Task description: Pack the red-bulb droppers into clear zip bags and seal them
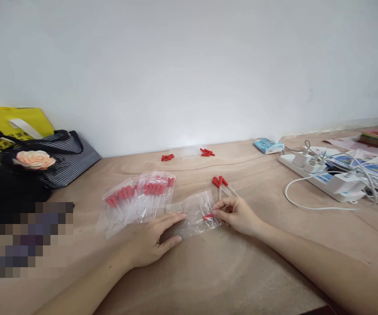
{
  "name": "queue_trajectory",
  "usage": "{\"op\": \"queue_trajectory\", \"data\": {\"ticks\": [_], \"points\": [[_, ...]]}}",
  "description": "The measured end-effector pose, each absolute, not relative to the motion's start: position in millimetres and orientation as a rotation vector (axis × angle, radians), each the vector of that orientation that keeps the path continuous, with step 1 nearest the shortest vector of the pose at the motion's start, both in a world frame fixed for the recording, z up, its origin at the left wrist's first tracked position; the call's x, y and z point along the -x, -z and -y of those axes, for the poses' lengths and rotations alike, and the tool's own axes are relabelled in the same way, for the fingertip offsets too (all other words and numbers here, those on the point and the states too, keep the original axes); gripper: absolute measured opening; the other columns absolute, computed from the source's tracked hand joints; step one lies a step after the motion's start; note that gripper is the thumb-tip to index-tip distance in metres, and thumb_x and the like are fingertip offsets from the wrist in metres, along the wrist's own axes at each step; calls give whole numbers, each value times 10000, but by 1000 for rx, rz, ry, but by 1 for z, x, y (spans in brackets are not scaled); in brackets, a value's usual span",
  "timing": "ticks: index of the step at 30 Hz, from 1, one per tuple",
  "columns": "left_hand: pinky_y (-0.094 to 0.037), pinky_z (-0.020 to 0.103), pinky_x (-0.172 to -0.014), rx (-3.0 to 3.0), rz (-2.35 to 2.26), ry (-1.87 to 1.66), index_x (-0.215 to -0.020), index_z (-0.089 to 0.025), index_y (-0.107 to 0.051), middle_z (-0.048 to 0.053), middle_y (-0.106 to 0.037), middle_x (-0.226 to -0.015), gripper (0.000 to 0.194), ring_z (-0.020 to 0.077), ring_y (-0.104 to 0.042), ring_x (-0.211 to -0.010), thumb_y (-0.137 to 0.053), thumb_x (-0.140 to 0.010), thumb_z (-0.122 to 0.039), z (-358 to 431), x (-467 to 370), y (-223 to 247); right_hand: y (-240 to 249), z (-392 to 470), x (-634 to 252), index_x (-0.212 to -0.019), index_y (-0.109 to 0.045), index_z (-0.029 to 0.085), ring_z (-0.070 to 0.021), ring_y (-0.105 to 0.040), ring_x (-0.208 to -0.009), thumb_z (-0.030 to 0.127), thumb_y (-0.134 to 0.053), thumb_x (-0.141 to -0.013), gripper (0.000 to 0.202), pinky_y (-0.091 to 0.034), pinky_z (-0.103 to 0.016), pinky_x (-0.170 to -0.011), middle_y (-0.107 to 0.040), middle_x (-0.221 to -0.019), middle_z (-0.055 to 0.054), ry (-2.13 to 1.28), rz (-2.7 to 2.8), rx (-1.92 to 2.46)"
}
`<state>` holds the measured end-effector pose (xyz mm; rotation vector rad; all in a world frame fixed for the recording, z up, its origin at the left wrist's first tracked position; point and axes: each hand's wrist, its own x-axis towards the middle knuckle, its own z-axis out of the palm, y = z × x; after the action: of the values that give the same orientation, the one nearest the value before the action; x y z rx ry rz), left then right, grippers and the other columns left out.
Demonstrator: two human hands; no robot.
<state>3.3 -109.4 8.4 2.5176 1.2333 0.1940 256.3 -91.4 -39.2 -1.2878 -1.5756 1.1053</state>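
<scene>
A clear plastic bag (192, 216) lies on the wooden table between my hands, with a red-topped dropper (207, 217) at its right end. My left hand (154, 238) rests at the bag's left end, fingers and thumb apart. The fingers of my right hand (236, 215) are pinched together at the bag's right end, beside the red top. Beyond that hand lie a few loose droppers (220, 180) with red bulbs and clear stems. Left of the bag, several filled bags (139, 197) of red-topped droppers overlap in a fan.
Small red bulbs (207, 152) and clear tubes (190, 154) lie near the wall. A blue packet (268, 145) and a power strip (320, 175) with cables are at the right. Yellow (38, 122) and striped bags (74, 168) stand at the left.
</scene>
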Motion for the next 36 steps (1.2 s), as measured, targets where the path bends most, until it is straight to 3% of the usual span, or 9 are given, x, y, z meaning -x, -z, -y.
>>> {"op": "queue_trajectory", "data": {"ticks": [10,16,19,21,27,33,36], "points": [[-372,385,-967,-2520,-1173,-207,-1221,-275,-448,19,-466,-1283,391,206,-420,-1184,-430,-842,-370,108,-6,-5,36,90,-256,-655,-519,201,-105,-488,-469,359,-562,-703,171,-339,-219,-463,-568,-538,17,-1226,1534,1162],[-357,396,-980,-2480,-1142,-172,-1155,-300,-523,0,-448,-1298,324,208,-415,-1187,-421,-849,-341,106,-6,-5,17,53,-281,-642,-569,180,-111,-502,-527,338,-525,-721,182,-333,-221,-505,-576,-580,3,-547,1769,1516],[-354,398,-982,-2466,-1131,-180,-1150,-310,-530,0,-446,-1299,321,216,-417,-1184,-427,-848,-342,105,-6,-5,11,24,-284,-822,-599,154,-139,-551,-650,353,-573,-676,249,-357,-218,-546,-625,-715,-38,-399,1714,1727],[-351,395,-985,-2469,-1110,-196,-1141,-312,-539,1,-445,-1299,314,217,-413,-1186,-429,-849,-337,104,-5,-4,12,9,-283,-834,-610,144,-158,-562,-705,359,-604,-643,287,-361,-222,-560,-635,-788,-68,-380,1675,1830],[-347,381,-989,-2478,-1080,-261,-1152,-319,-527,-3,-448,-1296,321,204,-422,-1178,-433,-846,-343,102,0,6,21,-10,-276,-559,-573,153,-135,-533,-591,235,-643,-596,114,-339,-217,-513,-596,-585,-36,-668,1500,1763],[-356,383,-980,-2474,-1096,-235,-1142,-302,-540,6,-455,-1291,318,210,-414,-1185,-430,-846,-339,103,-2,2,12,3,-283,-641,-511,161,-59,-451,-421,293,-506,-755,175,-339,-185,-424,-571,-551,8,-857,1386,1605],[-347,384,-987,-2472,-1109,-195,-1148,-293,-536,11,-444,-1300,322,207,-396,-1200,-420,-850,-333,104,-4,-1,9,22,-291,-666,-485,170,-53,-471,-424,330,-548,-740,187,-351,-168,-412,-568,-546,20,-1036,1246,1377]]}}
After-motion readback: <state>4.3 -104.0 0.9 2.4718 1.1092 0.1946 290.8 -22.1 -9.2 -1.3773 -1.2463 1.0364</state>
